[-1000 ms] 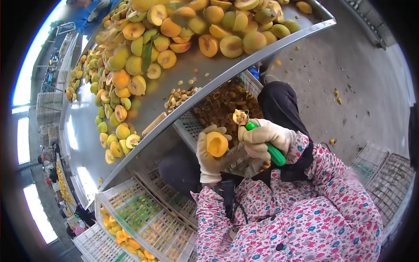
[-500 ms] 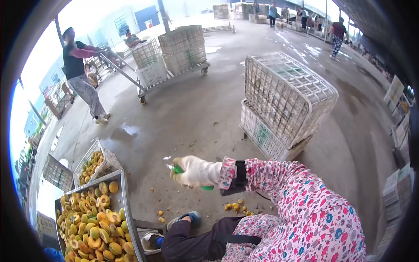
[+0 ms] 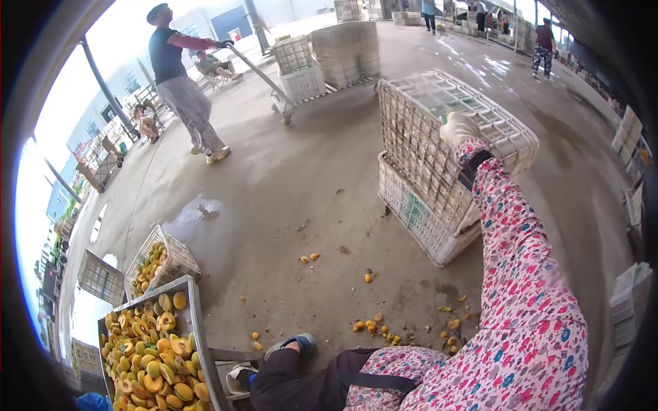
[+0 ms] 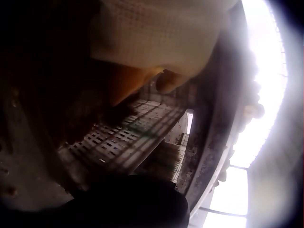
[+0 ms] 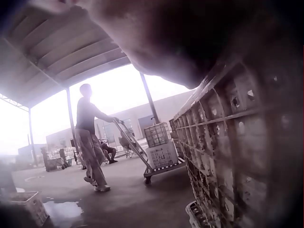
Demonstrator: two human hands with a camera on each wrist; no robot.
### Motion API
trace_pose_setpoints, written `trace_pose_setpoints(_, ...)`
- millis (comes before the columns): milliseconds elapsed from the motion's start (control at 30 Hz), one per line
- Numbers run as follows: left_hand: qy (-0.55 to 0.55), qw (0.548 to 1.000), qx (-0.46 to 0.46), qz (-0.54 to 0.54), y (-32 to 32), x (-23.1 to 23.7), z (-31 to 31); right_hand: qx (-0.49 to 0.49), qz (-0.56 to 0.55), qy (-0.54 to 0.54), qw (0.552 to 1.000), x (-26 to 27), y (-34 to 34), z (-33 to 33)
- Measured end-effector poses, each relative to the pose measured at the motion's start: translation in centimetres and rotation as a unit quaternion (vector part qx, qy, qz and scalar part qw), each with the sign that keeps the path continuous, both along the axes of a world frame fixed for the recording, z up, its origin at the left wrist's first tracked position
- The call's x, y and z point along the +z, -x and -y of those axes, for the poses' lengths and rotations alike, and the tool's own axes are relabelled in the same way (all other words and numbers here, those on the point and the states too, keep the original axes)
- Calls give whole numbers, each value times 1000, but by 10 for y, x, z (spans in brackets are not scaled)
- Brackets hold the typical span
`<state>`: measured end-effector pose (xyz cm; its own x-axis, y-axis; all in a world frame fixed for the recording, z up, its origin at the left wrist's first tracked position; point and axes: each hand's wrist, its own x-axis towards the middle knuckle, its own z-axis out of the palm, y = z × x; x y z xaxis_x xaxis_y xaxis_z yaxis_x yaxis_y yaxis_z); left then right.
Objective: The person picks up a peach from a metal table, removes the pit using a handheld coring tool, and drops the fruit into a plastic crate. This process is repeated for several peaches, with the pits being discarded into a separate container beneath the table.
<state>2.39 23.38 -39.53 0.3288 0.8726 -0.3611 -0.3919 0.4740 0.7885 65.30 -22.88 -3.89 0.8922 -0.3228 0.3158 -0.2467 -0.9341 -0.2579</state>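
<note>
Two gloved hands, and the right hand (image 3: 460,131) is on the upper crate (image 3: 419,140), right of centre in the head view; I can't tell how its fingers close. Closer in, lower left, a metal-rimmed tray (image 3: 201,329) brims with fruit halves (image 3: 151,366). Orange scraps (image 3: 373,327) dot the floor, bottom centre. Further out, that upper crate sits on a lower crate (image 3: 415,205), the pair blocking the floor behind. Back at upper left, a person (image 3: 179,75) grips a cart handle (image 3: 259,70), stacked crates beyond. Now the left wrist view: only here does the left hand (image 4: 159,38) show, top centre, an orange piece (image 4: 126,83) against it, too dark to tell the grip. The right wrist view brings a ribbed roof (image 5: 61,50), upper left, which the head view barely catches.
</note>
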Motion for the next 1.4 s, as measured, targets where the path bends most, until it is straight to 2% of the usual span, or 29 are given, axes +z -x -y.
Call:
trace_pose_setpoints(133,-7,999,-11,-38,14,8,-5,68,5,-19,997,-7,44,-41)
trace_pose_setpoints(200,-10,998,-16,-55,23,9,-11,127,-10,35,991,-26,75,-74)
trace_pose_setpoints(267,-13,998,-13,-67,33,9,-15,189,43,106,975,-57,111,-108)
trace_pose_setpoints(333,-11,997,-5,-79,44,10,-9,270,34,186,944,-112,134,-136)
trace_pose_setpoints(400,-4,995,5,-95,60,10,2,311,-196,182,912,-130,168,-177)
trace_pose_setpoints(433,-3,995,12,-101,64,13,2,364,-248,50,897,-123,189,-192)
trace_pose_setpoints(467,-2,994,21,-107,71,15,6,409,-299,-81,858,-105,215,-200)
trace_pose_setpoints(500,1,993,29,-116,77,16,9,420,-305,-78,851,-96,234,-204)
trace_pose_setpoints(567,8,990,36,-133,90,22,19,512,-260,-190,797,-89,261,-208)
trace_pose_setpoints(600,10,990,39,-138,89,27,24,518,-263,-187,792,-97,263,-209)
trace_pose_setpoints(667,-1,993,42,-109,87,28,31,580,-33,-157,798,-125,257,-203)
trace_pose_setpoints(733,-124,971,-20,-205,90,21,33,520,-111,-141,835,-149,246,-196)
trace_pose_setpoints(767,10,991,-30,-128,86,45,30,481,-137,-169,849,-155,240,-191)
trace_pose_setpoints(800,13,991,-25,-134,80,54,33,439,-162,-198,861,-162,233,-187)
trace_pose_setpoints(833,27,992,-9,-119,74,59,36,442,-168,-198,859,-175,224,-187)
trace_pose_setpoints(900,47,993,11,-108,75,58,45,347,-249,-263,865,-208,207,-190)
trace_pose_setpoints(933,1,987,-14,-160,78,55,44,348,-258,-323,842,-224,203,-206)
trace_pose_setpoints(967,-43,976,-35,-212,81,52,45,361,-269,-303,840,-240,199,-225)
trace_pose_setpoints(1067,5,971,10,-238,85,62,57,413,-297,-197,838,-257,208,-279)
trace_pose_setpoints(1100,-145,912,-21,-382,84,65,65,416,-328,-173,830,-256,210,-291)
trace_pose_setpoints(1133,-143,911,-20,-386,90,61,66,405,-379,-156,817,-250,217,-296)
trace_pose_setpoints(1200,4,963,2,-271,114,53,68,418,-395,-96,813,-255,224,-310)
trace_pose_setpoints(1233,-81,914,29,-398,102,61,83,412,-382,-112,819,-263,224,-317)
trace_pose_setpoints(1267,-76,910,40,-405,111,61,84,405,-370,-129,826,-271,223,-320)
trace_pose_setpoints(1300,-84,916,10,-392,119,55,84,400,-376,-133,825,-272,220,-325)
trace_pose_setpoints(1333,-90,922,-24,-376,127,44,84,406,-382,-116,822,-275,216,-329)
trace_pose_setpoints(1367,7,970,21,-242,137,34,78,411,-364,-103,830,-277,217,-331)
trace_pose_setpoints(1400,11,970,28,-243,135,39,78,418,-343,-92,836,-277,219,-336)
